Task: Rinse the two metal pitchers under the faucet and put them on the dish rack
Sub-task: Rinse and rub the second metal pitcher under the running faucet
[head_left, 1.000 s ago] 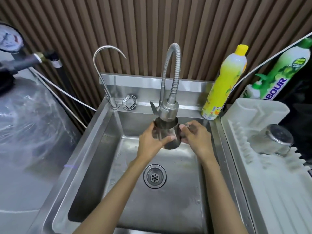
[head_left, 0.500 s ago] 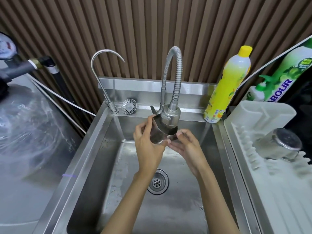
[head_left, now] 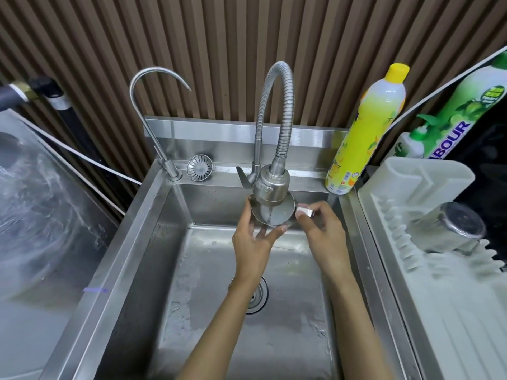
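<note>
Pitcher in hand [head_left: 277, 215]: bright steel, round, tilted, directly beneath the faucet head. One circular face is turned toward me; mouth or base, cannot tell. A thin stream of water strikes it.
Faucet [head_left: 271, 185]: ribbed flexible steel hose, arched, ending in a stout smooth head that hides the pitcher's upper part.
Left hand [head_left: 253, 242]: below and left of the faucet head, thumb and fingers curled round the pitcher body.
Right hand [head_left: 321, 229]: right of the faucet head, fingertips pinching the flat strap handle [head_left: 304, 213].
Second pitcher [head_left: 450, 231]: far right of the faucet, lying on its side on the dish rack, brushed steel, base toward me.
Dish rack [head_left: 406, 182]: pale grey plastic, ribbed, with rows of pegs.
Sink [head_left: 153, 242]: stainless basin below the faucet, wet and scuffed.
Drain [head_left: 258, 297]: round, partly behind the left wrist.
Detergent bottle [head_left: 367, 133]: yellow plastic, yellow cap, upright right of the faucet.
Slim tap [head_left: 153, 105]: thin smooth gooseneck left of the faucet.
Strainer [head_left: 199, 168]: round, slotted, between slim tap and faucet.
Wall [head_left: 219, 50]: brown vertical slats behind the faucet.
</note>
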Tool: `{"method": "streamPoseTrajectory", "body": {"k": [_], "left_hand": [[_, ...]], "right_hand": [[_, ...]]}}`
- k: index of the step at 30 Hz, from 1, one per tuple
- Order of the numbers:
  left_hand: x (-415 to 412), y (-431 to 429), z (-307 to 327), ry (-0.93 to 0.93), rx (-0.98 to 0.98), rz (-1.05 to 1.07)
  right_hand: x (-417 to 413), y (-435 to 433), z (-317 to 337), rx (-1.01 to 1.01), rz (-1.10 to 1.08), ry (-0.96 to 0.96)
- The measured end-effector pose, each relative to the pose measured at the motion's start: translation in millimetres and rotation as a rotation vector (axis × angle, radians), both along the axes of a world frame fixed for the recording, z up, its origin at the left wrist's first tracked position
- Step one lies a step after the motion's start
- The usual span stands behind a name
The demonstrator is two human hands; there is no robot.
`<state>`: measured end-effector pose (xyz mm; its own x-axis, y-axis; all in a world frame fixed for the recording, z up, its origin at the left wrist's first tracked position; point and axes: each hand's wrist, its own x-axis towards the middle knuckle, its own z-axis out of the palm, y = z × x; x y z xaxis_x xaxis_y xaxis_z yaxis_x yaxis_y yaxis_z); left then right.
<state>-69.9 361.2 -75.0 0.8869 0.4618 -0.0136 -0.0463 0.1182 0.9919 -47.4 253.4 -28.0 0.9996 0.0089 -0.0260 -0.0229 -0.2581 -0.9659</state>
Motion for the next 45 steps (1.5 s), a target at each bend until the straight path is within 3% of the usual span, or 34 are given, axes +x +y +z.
{"method": "streamPoseTrajectory", "body": {"k": [3, 6, 10, 13, 17, 20, 24, 29, 33, 36, 40, 45], "left_hand": [[3.0, 4.3, 3.6, -0.059, 0.127, 0.098], [-2.2, 12.4, 8.8, -0.051, 0.355, 0.173], [-14.3, 20.2, 18.2, -0.052, 0.537, 0.2], [-16.2, 20.2, 23.2, 0.081, 0.632, 0.196], [-16.6, 14.8, 24.2, 0.221, 0.52, 0.124], [-11.4, 13.0, 16.2, 0.236, 0.314, -0.044], [-4.5, 19.1, 6.2, 0.203, 0.012, -0.178], [1.8, 9.8, 1.1, 0.01, -0.012, -0.024], [-2.2, 12.6, 9.9, -0.104, 0.297, 0.101], [-10.8, 17.9, 13.4, -0.133, 0.47, 0.116], [-17.7, 18.2, 14.8, 0.023, 0.54, 0.188], [-18.3, 14.4, 16.0, 0.212, 0.401, 0.08]], "right_hand": [[2.6, 8.9, -15.4, 0.315, 0.062, 0.119], [3.4, 17.9, -20.3, 0.477, 0.129, 0.202], [-0.6, 22.9, -20.2, 0.413, 0.174, 0.222], [-0.8, 16.6, -14.2, 0.28, 0.15, 0.189], [1.7, 6.5, -3.6, -0.138, 0.062, 0.052], [4.4, 0.8, 10.3, -0.448, 0.011, -0.029], [-1.0, 2.1, 18.9, -0.544, -0.006, -0.07], [2.0, 4.7, -1.4, -0.188, 0.024, 0.012], [1.7, 10.2, -21.0, 0.389, 0.131, 0.209], [0.0, 15.5, -25.8, 0.498, 0.176, 0.259], [-2.5, 13.8, -21.9, 0.324, 0.157, 0.221], [-0.7, 2.6, -4.2, -0.162, 0.032, 0.051]]}}
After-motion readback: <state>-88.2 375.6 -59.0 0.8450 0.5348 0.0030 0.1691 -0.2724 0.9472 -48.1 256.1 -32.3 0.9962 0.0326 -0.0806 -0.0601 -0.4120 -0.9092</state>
